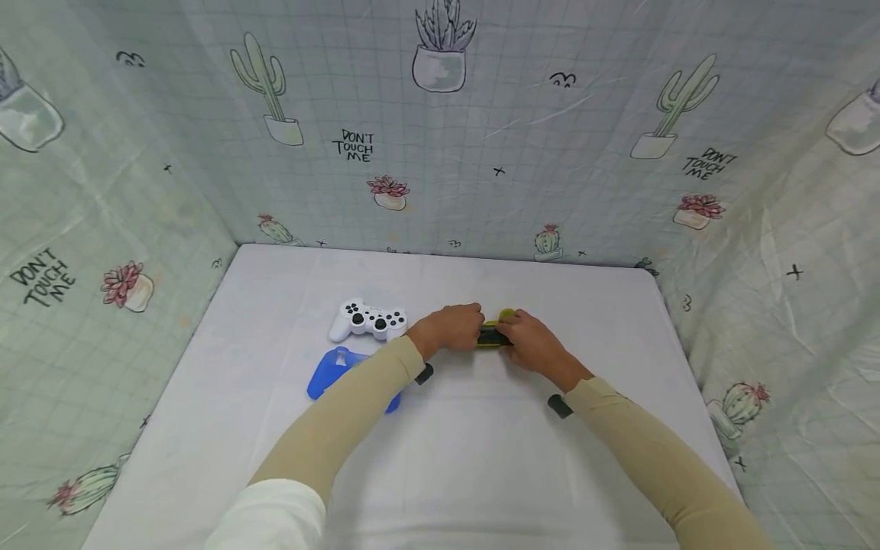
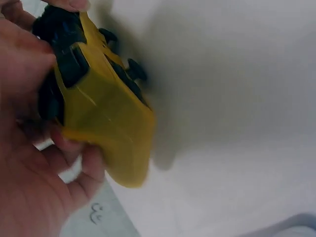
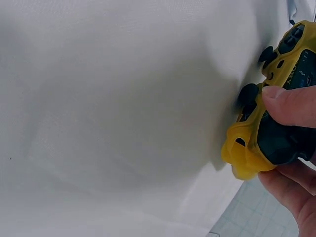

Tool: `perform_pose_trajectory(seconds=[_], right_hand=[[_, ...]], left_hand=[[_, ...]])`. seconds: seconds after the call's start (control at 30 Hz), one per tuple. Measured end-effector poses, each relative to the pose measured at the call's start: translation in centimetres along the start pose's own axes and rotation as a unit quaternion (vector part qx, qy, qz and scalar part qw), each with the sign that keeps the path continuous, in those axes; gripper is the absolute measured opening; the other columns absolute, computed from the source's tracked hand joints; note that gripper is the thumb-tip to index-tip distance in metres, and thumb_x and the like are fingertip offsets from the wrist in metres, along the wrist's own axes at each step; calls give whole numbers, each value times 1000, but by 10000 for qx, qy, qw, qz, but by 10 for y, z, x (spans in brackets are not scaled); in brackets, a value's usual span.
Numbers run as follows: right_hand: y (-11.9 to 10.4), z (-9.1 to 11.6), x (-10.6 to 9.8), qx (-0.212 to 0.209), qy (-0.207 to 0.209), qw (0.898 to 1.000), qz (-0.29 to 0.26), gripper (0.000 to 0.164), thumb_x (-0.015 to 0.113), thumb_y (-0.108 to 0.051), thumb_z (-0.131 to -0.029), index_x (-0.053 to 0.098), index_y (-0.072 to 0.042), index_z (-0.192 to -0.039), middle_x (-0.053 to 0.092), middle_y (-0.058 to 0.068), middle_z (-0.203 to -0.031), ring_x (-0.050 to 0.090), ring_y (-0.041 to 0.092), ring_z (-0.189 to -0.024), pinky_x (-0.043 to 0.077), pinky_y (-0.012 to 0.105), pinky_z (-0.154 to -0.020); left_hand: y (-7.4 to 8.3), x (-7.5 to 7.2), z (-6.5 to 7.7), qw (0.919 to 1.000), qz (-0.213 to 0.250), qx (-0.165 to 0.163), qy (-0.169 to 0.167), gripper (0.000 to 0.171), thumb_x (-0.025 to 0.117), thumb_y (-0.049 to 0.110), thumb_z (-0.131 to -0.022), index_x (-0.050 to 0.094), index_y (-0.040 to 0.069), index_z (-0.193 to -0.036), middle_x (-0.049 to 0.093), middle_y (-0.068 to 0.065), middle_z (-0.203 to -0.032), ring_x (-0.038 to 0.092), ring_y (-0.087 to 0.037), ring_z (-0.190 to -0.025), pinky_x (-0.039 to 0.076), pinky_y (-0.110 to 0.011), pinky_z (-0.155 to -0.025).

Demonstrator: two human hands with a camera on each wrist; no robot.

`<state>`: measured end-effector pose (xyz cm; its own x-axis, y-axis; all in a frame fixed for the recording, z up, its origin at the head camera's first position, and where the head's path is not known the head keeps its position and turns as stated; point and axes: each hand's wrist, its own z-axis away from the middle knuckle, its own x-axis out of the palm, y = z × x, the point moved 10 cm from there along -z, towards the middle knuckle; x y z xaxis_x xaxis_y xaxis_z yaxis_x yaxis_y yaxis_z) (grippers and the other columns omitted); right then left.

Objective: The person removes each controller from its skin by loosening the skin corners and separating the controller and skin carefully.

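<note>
A black game controller (image 1: 492,336) is held between both hands, low over the middle of the white table. A yellow rubbery cover (image 2: 111,113) wraps one grip of it in the left wrist view. At the other end, in the right wrist view, the yellow cover (image 3: 247,157) looks bunched, with black casing bare beside it. My left hand (image 1: 452,327) grips the controller's left end, fingers curled around the covered side. With the thumb on the front edge and fingers beneath, my right hand (image 1: 536,344) holds the right end. The thumbsticks face away from the palms.
A white game controller (image 1: 371,319) lies buttons up on the table (image 1: 440,466), left of the hands. Nearer, a blue controller cover (image 1: 333,373) is partly hidden under the left forearm. Cactus-printed cloth (image 1: 495,130) hangs behind the table and at both sides.
</note>
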<state>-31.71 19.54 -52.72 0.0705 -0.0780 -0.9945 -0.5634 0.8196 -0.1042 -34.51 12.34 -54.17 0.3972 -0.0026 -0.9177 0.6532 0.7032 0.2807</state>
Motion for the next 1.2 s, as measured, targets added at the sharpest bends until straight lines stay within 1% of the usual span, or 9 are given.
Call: perform_pose_trajectory(seconds=[0.1, 0.23, 0.47, 0.53, 0.73, 0.87, 1.03, 1.1, 1.2], right_hand=[[2, -1, 1, 118, -91, 9999, 1, 36, 84, -11, -86, 75, 0, -119, 76, 11, -119, 65, 30, -105, 59, 42, -94], [5, -3, 1, 241, -203, 9995, -23, 35, 83, -10, -86, 76, 0, -119, 77, 10, -119, 65, 28, -104, 60, 41, -94], [9, -5, 2, 356, -360, 9987, 91, 34, 82, -11, -87, 77, -1, -120, 77, 10, -117, 65, 27, -99, 60, 41, -91], [11, -5, 2, 396, -400, 9983, 128, 33, 82, -11, -87, 77, -1, -118, 77, 9, -114, 66, 26, -96, 61, 41, -89], [11, -11, 0, 366, -541, 9979, 49, 27, 78, -9, -88, 78, -1, -114, 77, 9, -105, 64, 25, -89, 59, 39, -83], [15, -15, 1, 551, -679, 9961, -108, 28, 79, -11, -88, 79, -2, -114, 78, 10, -106, 64, 23, -89, 58, 38, -81], [18, -17, 5, 846, -972, 9904, -492, 33, 78, -14, -90, 77, -3, -121, 77, 12, -113, 65, 23, -96, 59, 37, -85], [18, -18, 7, 930, -1067, 9880, -622, 34, 76, -14, -90, 76, -4, -123, 76, 13, -116, 65, 23, -100, 59, 37, -86], [18, -19, 6, 991, -1094, 9870, -634, 35, 75, -14, -90, 76, -5, -124, 76, 13, -119, 66, 24, -103, 59, 38, -89]], left_hand=[[0, 2, -1, 9995, -142, -202, -172, 32, 50, 20, -105, 68, 2, -125, 61, -8, -120, 55, -14, -86, 57, -31, -80], [-2, 0, 1, 9998, 124, -176, -13, 36, 47, 23, -110, 66, -1, -129, 58, -10, -122, 57, -15, -89, 56, -29, -84], [-7, -10, 8, 9971, 695, 62, 299, 29, 46, 19, -112, 65, -1, -120, 55, -9, -115, 55, -15, -90, 53, -30, -86], [-9, -12, 10, 9965, 751, 103, 349, 28, 46, 18, -112, 65, 0, -118, 55, -9, -114, 53, -15, -90, 52, -31, -86], [-21, -10, 17, 9968, 614, 115, 495, 28, 45, 21, -112, 65, 2, -117, 54, -7, -110, 54, -13, -91, 53, -29, -86], [-29, -9, 26, 9959, 594, 160, 665, 28, 45, 20, -112, 64, 0, -116, 52, -8, -109, 51, -15, -93, 51, -32, -89], [-37, -7, 41, 9961, 433, 251, 723, 26, 45, 19, -112, 63, 1, -117, 48, -8, -100, 45, -16, -86, 47, -33, -82], [-41, -6, 46, 9960, 479, 222, 714, 24, 47, 19, -112, 63, 3, -119, 46, -7, -97, 44, -16, -83, 44, -31, -78], [-46, -7, 48, 9955, 611, 167, 706, 21, 51, 20, -110, 67, 8, -117, 48, -6, -95, 43, -16, -82, 41, -29, -74]])
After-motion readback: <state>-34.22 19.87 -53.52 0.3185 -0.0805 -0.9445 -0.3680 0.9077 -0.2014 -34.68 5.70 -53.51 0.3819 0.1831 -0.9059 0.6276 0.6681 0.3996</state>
